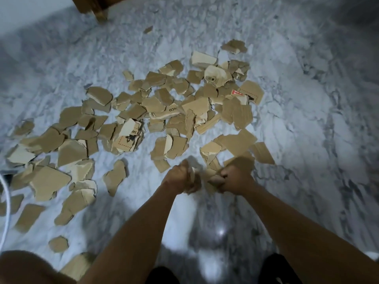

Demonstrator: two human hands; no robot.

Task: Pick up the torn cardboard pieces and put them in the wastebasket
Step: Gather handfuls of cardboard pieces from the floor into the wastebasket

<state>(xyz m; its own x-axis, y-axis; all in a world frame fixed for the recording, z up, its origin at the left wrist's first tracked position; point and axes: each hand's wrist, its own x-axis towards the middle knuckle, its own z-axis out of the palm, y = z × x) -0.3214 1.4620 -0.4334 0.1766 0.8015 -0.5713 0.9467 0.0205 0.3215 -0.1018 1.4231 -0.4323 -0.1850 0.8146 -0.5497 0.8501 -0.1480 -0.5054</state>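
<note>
Gathering a fuller handful before rising looks like the sensible way through this step: stack flat scraps on one another, squeeze them so none slips out, and work from the near edge of the spill outward rather than reaching across it. Both arms stretch down to the floor (pixel 297 140), and motion blur softens the detail there. The left hand (pixel 180 178) has its fingers curled round a pale scrap, while the right hand (pixel 233 181) is clenched on a small bunch of brown scraps beside it; the two fists sit close together, almost touching. The torn cardboard pieces (pixel 155 105) lie strewn over the marble ahead of and to the left of the hands, the nearest ones just beyond the knuckles and the thickest heap farther out. A few strays rest near the person's knee at the lower left. No wastebasket can be identified for certain; a white curved edge (pixel 2 201) at the left border may belong to it, though that is only a guess.
</note>
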